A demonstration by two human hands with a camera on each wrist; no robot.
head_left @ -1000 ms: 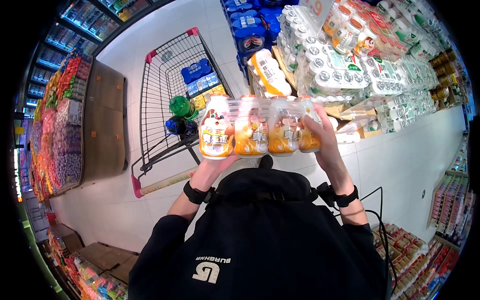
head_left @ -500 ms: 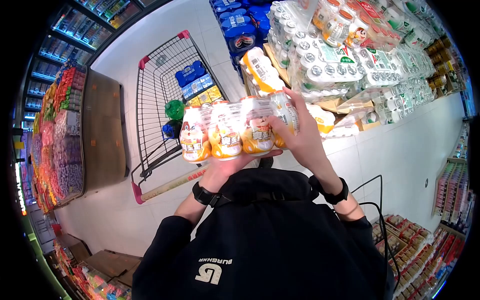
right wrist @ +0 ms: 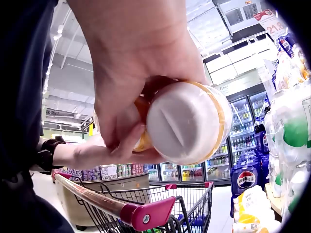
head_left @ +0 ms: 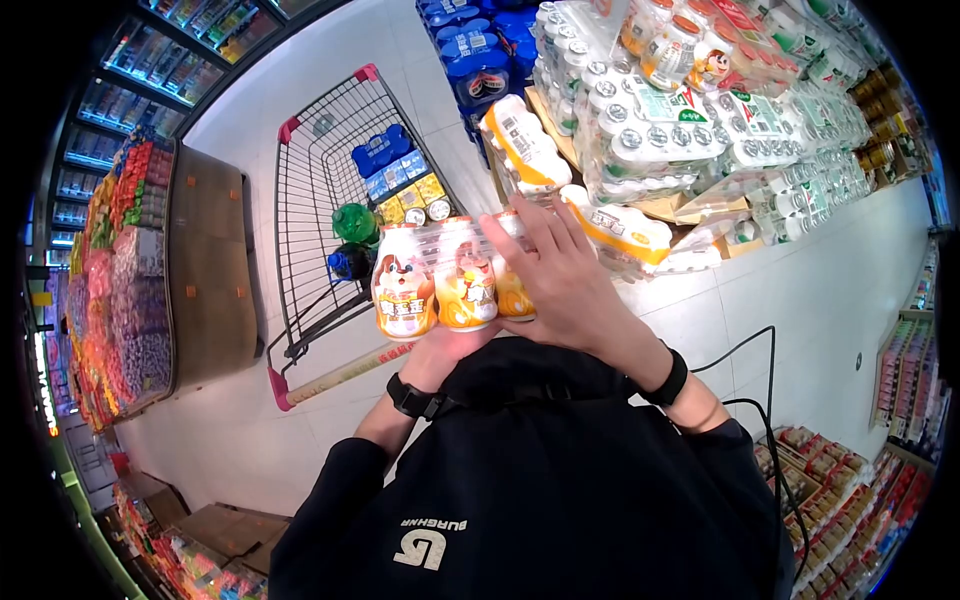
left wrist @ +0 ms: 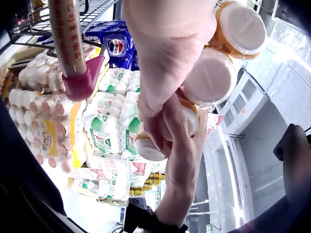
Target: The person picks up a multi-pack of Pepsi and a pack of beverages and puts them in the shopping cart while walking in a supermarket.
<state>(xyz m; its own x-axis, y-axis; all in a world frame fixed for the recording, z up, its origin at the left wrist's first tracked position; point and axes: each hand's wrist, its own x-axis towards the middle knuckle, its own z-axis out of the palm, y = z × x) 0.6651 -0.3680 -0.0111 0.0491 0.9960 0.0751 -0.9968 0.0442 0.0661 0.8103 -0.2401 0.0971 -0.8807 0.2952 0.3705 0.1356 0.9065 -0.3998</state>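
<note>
In the head view, a film-wrapped pack of orange-and-white bottles [head_left: 403,290] is held upright before the person's chest. The left hand [head_left: 450,355] holds it from below, its fingers mostly hidden. The right hand [head_left: 565,290] lies over the right end, covering the bottles there. White bottle bases [left wrist: 211,77] show in the left wrist view, with the left hand [left wrist: 167,53] above and the right hand [left wrist: 182,155] gripping round the end bottles. In the right wrist view, the right hand [right wrist: 141,53] is against a bottle [right wrist: 182,124], and the left hand [right wrist: 124,148] touches the pack.
A shopping cart [head_left: 325,190] stands ahead-left, holding a blue pack [head_left: 382,150], yellow cartons [head_left: 415,196] and a green bottle [head_left: 355,222]. Stacked white bottle packs [head_left: 650,130] rise ahead-right, next to blue drink packs [head_left: 480,65]. A brown display bin [head_left: 205,270] stands left.
The right hand has moved left, further over the pack's right end, and now covers more bottles. The left hand still supports the pack from below. The pack has moved left and slightly down.
</note>
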